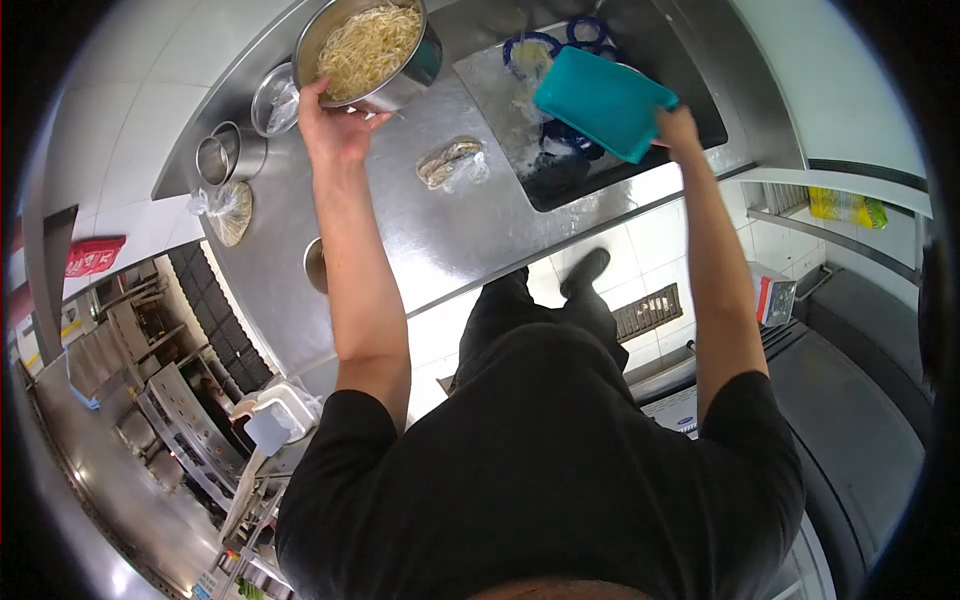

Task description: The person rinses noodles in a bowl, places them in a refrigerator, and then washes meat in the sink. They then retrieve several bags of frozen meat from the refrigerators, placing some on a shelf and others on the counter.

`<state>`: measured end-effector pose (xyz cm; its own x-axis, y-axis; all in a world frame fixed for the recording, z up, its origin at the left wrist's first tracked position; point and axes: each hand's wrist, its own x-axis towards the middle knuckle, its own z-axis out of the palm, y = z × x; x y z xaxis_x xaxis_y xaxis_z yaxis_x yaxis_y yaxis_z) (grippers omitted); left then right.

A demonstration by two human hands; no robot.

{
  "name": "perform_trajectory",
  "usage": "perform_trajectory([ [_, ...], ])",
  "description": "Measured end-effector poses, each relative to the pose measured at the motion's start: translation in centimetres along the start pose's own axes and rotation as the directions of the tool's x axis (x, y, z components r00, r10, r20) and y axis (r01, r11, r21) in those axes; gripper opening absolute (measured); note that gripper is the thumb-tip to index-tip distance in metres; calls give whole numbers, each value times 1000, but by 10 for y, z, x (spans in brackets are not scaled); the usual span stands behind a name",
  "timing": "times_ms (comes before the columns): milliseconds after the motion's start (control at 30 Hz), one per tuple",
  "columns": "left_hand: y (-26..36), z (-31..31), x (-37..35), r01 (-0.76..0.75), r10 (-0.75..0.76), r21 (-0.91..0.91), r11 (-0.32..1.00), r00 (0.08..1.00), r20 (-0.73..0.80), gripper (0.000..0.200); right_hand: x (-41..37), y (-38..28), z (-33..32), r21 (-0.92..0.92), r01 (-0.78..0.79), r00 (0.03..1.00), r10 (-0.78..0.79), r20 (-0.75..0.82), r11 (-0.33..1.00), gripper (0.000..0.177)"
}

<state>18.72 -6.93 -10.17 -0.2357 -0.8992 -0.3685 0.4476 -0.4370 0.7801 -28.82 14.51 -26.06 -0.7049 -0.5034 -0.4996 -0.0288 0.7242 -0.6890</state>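
Steel pot (pixel 405 88) of sprouts (pixel 368 50) is gripped by the left hand (pixel 338 125); well apart, the right (pixel 677 130) clamps a teal tub (pixel 603 103).

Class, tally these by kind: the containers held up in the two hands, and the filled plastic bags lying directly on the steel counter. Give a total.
Steel pot of bean sprouts, in the left hand: 1
Teal plastic tub, in the right hand: 1
Filled plastic bags: 2
Total: 4

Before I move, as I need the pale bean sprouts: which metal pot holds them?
The large round silver pot in the left hand, the only one held.
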Motion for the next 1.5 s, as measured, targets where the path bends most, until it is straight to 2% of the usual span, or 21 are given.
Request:
perform_trajectory([
  [100,-7,-4,0,16,-18,45,999,999,45,72,11,17,78,317,-119,988,80,133,941,56],
  [200,-14,11,-13,34,-36,61,998,999,33,71,34,38,132,-159,14,997,-26,-73,987,62],
  [300,-26,19,-19,17,-21,69,997,998,62,68,-14,8,112,-163,386,895,-411,-171,908,61],
  [367,-36,21,-22,23,-37,109,994,991,128,66,-53,5,85,164,467,884,-453,-116,869,57],
  [433,-52,33,-30,-5,-3,167,986,999,48,68,-104,23,60,-126,513,753,-515,-410,849,42],
  [500,-70,53,-31,55,-78,209,976,992,102,78,-155,61,19,-55,549,708,-500,-499,834,44],
  [567,-92,77,-36,113,-170,268,957,965,200,82,-213,109,-28,-186,229,919,-276,-282,955,58],
  [633,-120,116,-60,144,-229,282,949,928,294,79,-251,209,-59,-293,58,979,-113,-172,954,75],
  [667,-135,135,-74,159,-262,307,938,907,330,77,-266,263,-71,-328,-182,978,137,-157,927,77],
  [767,-182,185,-113,209,-384,406,890,824,417,72,-345,387,-139,-329,-481,871,486,-74,813,68],
  [867,-225,223,-138,276,-498,444,853,685,532,68,-452,485,-202,-239,-688,725,635,-266,686,62],
  [900,-243,234,-146,301,-541,470,830,642,543,67,-494,504,-230,-100,-776,601,680,-421,623,59],
  [933,-264,243,-152,329,-580,489,808,595,557,67,-538,501,-274,134,-816,483,790,-377,562,52],
  [967,-279,256,-159,356,-617,510,783,548,564,66,-576,547,-288,-15,-873,353,611,-708,488,43],
  [1000,-293,276,-186,339,-602,509,791,580,549,65,-616,550,-315,191,-869,127,580,-805,456,40],
  [1067,-322,307,-221,353,-632,532,769,539,556,65,-683,566,-371,269,-840,-9,484,-875,472,40],
  [1167,-369,349,-270,384,-699,587,712,467,542,64,-723,567,-388,474,-395,-194,433,-880,787,40],
  [1233,-406,374,-298,412,-746,622,666,395,536,63,-710,597,-355,528,-572,-205,514,-833,627,40],
  [1300,-437,394,-307,415,-786,668,618,332,521,63,-697,628,-322,250,-761,51,439,-897,598,38],
  [1400,-480,433,-346,358,-788,703,614,313,530,62,-686,605,-404,349,-695,15,498,-867,629,43],
  [1500,-523,468,-371,320,-820,755,573,233,524,63,-685,581,-537,185,-677,-8,245,-970,712,42],
])
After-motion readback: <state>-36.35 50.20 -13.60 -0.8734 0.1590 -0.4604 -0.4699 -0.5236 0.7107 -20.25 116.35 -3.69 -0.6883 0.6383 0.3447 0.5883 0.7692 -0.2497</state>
